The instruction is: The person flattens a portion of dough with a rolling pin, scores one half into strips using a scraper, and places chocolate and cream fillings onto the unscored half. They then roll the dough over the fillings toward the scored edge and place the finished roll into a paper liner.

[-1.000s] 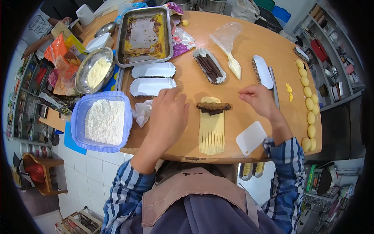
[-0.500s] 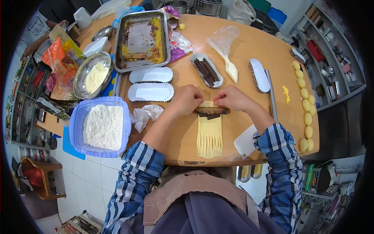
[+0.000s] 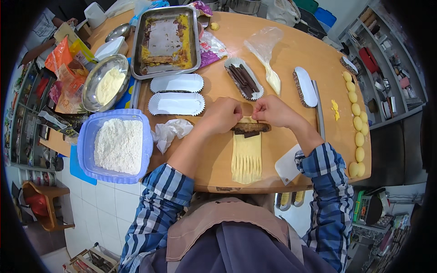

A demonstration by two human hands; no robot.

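Observation:
On the table in front of me lies a flat strip of pale yellow dough [image 3: 246,152], its near end cut into several narrow strips. Across its far part sits a brown filling bar [image 3: 255,128], with dark chocolate pieces [image 3: 250,134] along its near side. My left hand [image 3: 223,114] pinches the far left corner of the dough, fingertips closed. At the far right corner my right hand [image 3: 276,112] does the same, thumb and fingers pressed together. Beyond them stands a white paper tray [image 3: 258,93] with dark chocolate sticks [image 3: 242,78].
Left: a lilac tub [image 3: 82,150] of flour, crumpled white paper [image 3: 169,133], white paper trays [image 3: 176,103] and a smeared metal pan [image 3: 166,41]. Right: a white scraper [image 3: 287,166], a metal rod [image 3: 318,111], a paper tray [image 3: 305,86] and several dough balls [image 3: 355,109]. A piping bag [image 3: 269,59] lies beyond.
My fingertips have moved slightly away from me, and the dough's far edge between them shows lifted a little. The view has shifted slightly; other things stay in place.

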